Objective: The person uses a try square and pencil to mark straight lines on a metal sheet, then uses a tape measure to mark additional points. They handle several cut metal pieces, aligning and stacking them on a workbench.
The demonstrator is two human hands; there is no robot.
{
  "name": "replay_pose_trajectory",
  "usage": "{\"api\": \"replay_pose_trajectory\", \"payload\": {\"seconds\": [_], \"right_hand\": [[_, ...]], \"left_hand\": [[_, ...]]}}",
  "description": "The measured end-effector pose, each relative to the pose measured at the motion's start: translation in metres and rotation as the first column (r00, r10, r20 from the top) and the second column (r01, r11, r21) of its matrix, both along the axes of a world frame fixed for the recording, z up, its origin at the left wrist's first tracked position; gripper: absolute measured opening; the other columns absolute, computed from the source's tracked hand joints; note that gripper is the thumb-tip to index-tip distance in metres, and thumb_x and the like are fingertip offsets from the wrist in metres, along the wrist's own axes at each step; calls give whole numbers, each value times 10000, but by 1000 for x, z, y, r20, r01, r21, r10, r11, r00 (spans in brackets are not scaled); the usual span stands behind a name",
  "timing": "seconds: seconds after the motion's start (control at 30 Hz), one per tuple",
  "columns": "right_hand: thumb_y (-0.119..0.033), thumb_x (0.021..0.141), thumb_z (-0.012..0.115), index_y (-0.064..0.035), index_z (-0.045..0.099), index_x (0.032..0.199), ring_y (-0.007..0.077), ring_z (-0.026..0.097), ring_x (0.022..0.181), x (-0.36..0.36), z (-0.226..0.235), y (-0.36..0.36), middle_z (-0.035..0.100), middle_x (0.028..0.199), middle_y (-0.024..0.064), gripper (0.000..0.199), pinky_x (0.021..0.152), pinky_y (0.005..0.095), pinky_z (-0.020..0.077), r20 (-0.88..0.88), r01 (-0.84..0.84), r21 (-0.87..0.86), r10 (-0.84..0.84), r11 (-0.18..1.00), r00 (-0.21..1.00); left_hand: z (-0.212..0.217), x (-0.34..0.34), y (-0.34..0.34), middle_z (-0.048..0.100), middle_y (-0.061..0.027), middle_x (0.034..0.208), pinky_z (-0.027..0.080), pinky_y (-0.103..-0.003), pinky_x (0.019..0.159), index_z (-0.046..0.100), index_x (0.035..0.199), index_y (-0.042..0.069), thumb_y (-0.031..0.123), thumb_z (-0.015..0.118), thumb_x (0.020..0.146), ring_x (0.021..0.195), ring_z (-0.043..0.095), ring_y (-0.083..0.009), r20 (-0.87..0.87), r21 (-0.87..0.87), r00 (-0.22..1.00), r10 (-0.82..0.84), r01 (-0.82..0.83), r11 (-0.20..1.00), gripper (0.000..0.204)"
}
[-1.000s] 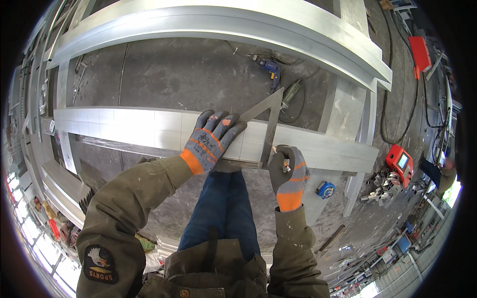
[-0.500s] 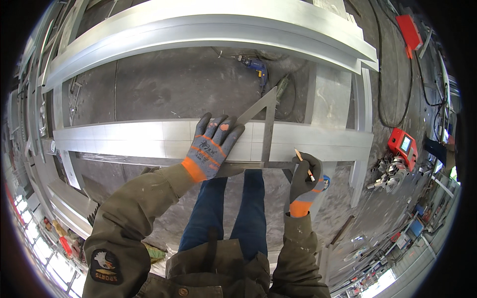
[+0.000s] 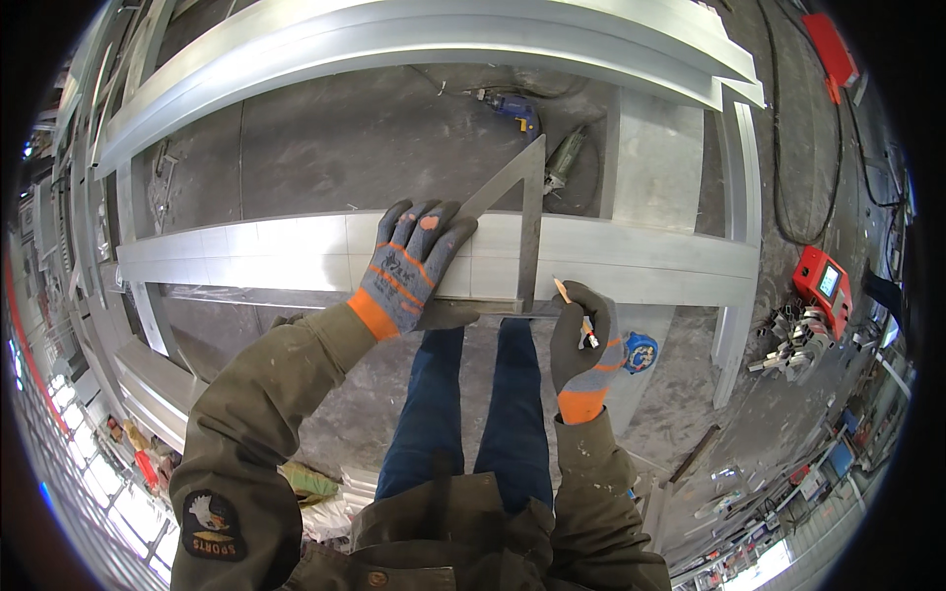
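Observation:
My left hand (image 3: 409,258), in a grey and orange work glove, is closed over a flat silver metal bar (image 3: 641,258). Its fingers lie across the top and the thumb is at the near edge, holding a triangular metal square (image 3: 529,222) against the bar. The square's upright arm crosses the bar and its pointed corner sticks out past the far edge. Just right of the square, my gloved right hand (image 3: 583,340) grips a pencil (image 3: 575,307), its tip pointing up toward the bar. Thin lines run across the bar's face.
A blue round tool, perhaps a tape measure (image 3: 640,352), is beside my right wrist. Beyond the bar lie a blue drill (image 3: 514,110) and a green power tool (image 3: 566,160). A long silver beam (image 3: 414,41) spans the far side. A red device with a screen (image 3: 822,286) stands right, near metal offcuts (image 3: 796,347).
My left hand and the square have shifted slightly left along the bar. My right hand has moved left with the pencil, closer to the square. The whole view has shifted a little.

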State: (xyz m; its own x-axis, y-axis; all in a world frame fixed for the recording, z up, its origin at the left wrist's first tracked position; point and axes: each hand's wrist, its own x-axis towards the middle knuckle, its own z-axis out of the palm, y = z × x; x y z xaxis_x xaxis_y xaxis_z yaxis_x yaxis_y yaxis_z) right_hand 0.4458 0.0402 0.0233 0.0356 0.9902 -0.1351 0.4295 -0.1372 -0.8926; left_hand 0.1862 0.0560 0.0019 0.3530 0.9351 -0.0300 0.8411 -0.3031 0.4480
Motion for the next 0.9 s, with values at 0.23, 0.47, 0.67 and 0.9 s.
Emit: {"api": "replay_pose_trajectory", "payload": {"seconds": [0.23, 0.47, 0.67, 0.9], "right_hand": [[-12, 1008, 550, 17, 661, 1142, 209, 697, 985, 0, 1, 1, 719, 1096, 133, 176, 849, 331, 552, -27, 7, -21, -8, 1000, 1000], [-17, 1010, 543, 14, 665, 1136, 200, 693, 957, -2, 3, 2, 720, 1063, 132, 178, 832, 322, 546, 14, -3, -6, 3, 1000, 1000], [-30, 1012, 544, 8, 669, 1136, 201, 694, 943, -3, 3, 4, 719, 1057, 134, 179, 834, 323, 547, 76, -33, 6, 32, 999, 997], [-24, 996, 573, 11, 660, 1143, 216, 701, 952, -6, 0, 5, 720, 1065, 136, 175, 852, 327, 554, 59, -62, 30, 60, 998, 996]], "left_hand": [[-3, -4, -1, 426, -236, 1448, 256, -613, 1183, 484, 1464, 48, 681, 791, 676, 1379, 391, -420, -44, 24, 999, -30, 31, 999, 1057], [-5, -3, -2, 428, -231, 1450, 257, -614, 1185, 481, 1471, 63, 697, 786, 675, 1363, 410, -423, -25, 42, 1000, -15, 16, 999, 1062], [-6, -2, -4, 440, -205, 1441, 274, -611, 1174, 482, 1474, 91, 702, 784, 677, 1341, 428, -411, -22, 29, 1000, 11, -10, 1000, 1048], [-5, -1, -4, 444, -204, 1444, 277, -602, 1180, 475, 1483, 93, 659, 777, 708, 1338, 435, -398, -37, 41, 999, 6, -5, 999, 1006]]}}
